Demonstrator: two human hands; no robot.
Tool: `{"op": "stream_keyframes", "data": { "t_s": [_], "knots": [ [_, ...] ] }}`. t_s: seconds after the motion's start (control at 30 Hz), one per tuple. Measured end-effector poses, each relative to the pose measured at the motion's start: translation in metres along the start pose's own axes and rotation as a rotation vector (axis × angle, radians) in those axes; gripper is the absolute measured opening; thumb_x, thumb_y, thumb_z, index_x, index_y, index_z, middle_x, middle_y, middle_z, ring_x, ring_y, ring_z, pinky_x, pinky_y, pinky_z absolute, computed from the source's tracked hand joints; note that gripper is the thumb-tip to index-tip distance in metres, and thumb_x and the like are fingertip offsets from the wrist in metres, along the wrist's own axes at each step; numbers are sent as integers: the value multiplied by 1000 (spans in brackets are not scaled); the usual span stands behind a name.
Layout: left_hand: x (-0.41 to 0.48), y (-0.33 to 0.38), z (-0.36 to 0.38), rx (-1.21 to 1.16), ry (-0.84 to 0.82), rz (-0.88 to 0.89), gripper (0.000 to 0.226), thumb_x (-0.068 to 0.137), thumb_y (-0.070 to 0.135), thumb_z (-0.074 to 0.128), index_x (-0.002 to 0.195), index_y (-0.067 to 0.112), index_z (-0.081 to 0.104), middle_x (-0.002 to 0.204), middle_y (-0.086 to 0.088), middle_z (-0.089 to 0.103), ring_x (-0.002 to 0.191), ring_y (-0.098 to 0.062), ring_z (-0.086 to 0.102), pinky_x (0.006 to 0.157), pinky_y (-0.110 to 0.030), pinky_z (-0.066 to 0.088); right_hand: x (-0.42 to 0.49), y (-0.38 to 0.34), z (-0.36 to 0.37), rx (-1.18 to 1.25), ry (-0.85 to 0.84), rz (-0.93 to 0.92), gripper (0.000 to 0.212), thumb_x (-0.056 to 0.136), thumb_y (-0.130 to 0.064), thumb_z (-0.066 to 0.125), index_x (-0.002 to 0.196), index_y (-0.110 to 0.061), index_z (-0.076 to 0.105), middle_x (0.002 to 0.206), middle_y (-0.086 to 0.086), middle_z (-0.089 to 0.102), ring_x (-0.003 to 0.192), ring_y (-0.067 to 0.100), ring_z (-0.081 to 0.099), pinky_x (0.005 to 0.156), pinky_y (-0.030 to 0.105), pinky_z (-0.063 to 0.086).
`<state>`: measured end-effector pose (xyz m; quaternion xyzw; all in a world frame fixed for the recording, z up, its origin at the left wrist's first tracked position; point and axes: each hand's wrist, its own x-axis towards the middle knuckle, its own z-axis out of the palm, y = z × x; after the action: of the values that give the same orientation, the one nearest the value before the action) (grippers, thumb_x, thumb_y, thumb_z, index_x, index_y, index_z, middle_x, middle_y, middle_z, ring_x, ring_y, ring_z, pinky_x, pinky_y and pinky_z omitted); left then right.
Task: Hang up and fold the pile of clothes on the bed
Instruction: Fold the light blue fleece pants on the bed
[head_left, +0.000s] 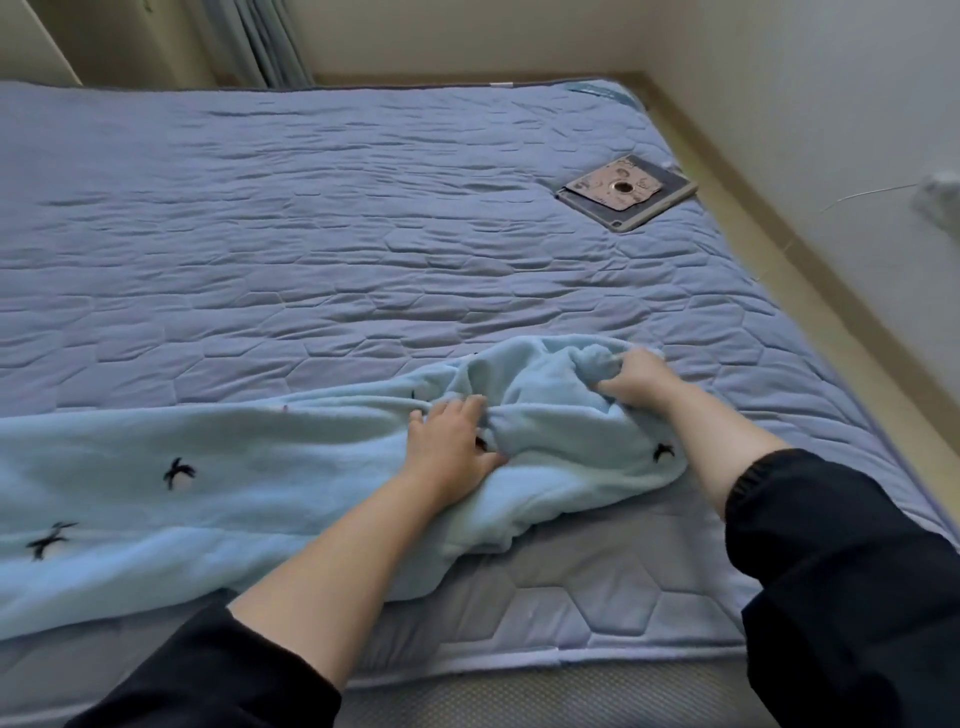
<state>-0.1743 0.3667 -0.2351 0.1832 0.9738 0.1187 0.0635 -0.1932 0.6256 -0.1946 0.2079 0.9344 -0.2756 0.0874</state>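
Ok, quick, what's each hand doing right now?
Left hand: open, fingers flat on the light blue garment.
Right hand: closed, gripping a bunch of that garment.

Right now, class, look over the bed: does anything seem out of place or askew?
A tablet lies askew near the far right edge of the bed, not a garment. The fleece is bunched where the right hand grips it.
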Motion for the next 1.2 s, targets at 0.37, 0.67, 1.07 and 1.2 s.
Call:
{"op": "stream_keyframes", "data": {
  "t_s": [0.37, 0.67, 1.07, 1.2],
  "knots": [
    [23, -68, -114, -337, -415, -62, 17, 76, 36, 77, 72, 23, 66, 65, 13, 62, 70, -12, 59, 59, -25, 45, -15, 28, -39, 961, -13, 143, 28, 87, -4, 54, 114, 3, 62, 94, 17, 63, 84, 30, 62, 69, 35, 50],
    [15, -8, -63, -18, 457, 24, 38, 86, 22, 55, 123, 12, 54, 123, -13, 52, 117, -33, 46, 96, -43, 33, -9, 28, -30, 482, 683, 394, 76, 82, -43, 68, 137, -1, 37, 140, 20, 44, 128, 36, 43, 101, 41, 37],
    [-6, 18, 20, 87, -319, 113, 59, 95, 62, 20, 148, 48, 0, 160, 11, -7, 147, -21, -14, 111, -61, -8, -59, 12, 25, 1610, 42, 454, 22, 89, -10, 54, 109, -4, 61, 110, 15, 64, 104, 30, 62, 92, 40, 51],
    [-7, 50, 17, -51, -387, 145, 60, 95, 62, 22, 149, 46, 2, 161, 10, -4, 147, -18, -10, 114, -56, -7, -66, 14, 2, 1687, 331, 512, 14, 78, 2, 44, 76, -4, 55, 79, 11, 59, 68, 25, 60, 62, 33, 52]
  ]
}}
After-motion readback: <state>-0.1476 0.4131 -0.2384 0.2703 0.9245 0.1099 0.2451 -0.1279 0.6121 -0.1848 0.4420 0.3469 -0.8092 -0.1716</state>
